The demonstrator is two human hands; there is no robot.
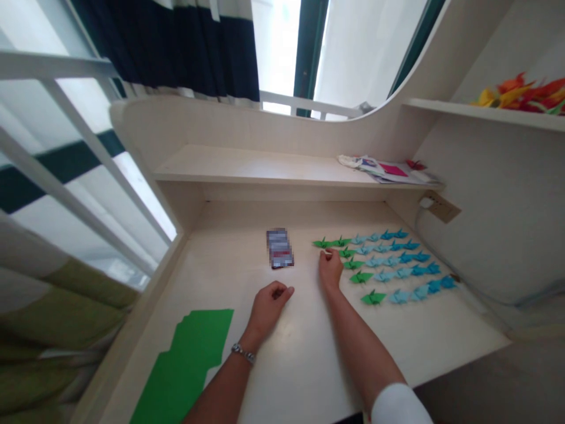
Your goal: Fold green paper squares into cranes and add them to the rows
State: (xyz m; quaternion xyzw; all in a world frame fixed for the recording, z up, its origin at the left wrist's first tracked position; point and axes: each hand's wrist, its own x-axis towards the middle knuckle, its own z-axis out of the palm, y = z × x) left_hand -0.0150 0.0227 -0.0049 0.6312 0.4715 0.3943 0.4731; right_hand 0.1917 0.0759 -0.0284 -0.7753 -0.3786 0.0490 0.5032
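My right hand (331,269) reaches to the left end of several rows of folded paper cranes. Its fingertips are pinched just below a green paper crane (323,243) and left of another green crane (346,252); what they hold, if anything, is too small to make out. Farther right, the rows turn to light blue cranes (399,296) and then deeper blue cranes (434,286). Over the desk, my left hand (268,305) has its fingers curled in and the thumb lying forward, with nothing visible in it. A bracelet (243,353) circles the left wrist.
Green paper sheets (194,347) lie overlapping at the desk's front left. A phone (279,248), its screen blurred, rests near the middle. Papers (388,169) sit on the low shelf (265,168). A cable (468,288) runs down from the wall socket (442,206) along the right edge.
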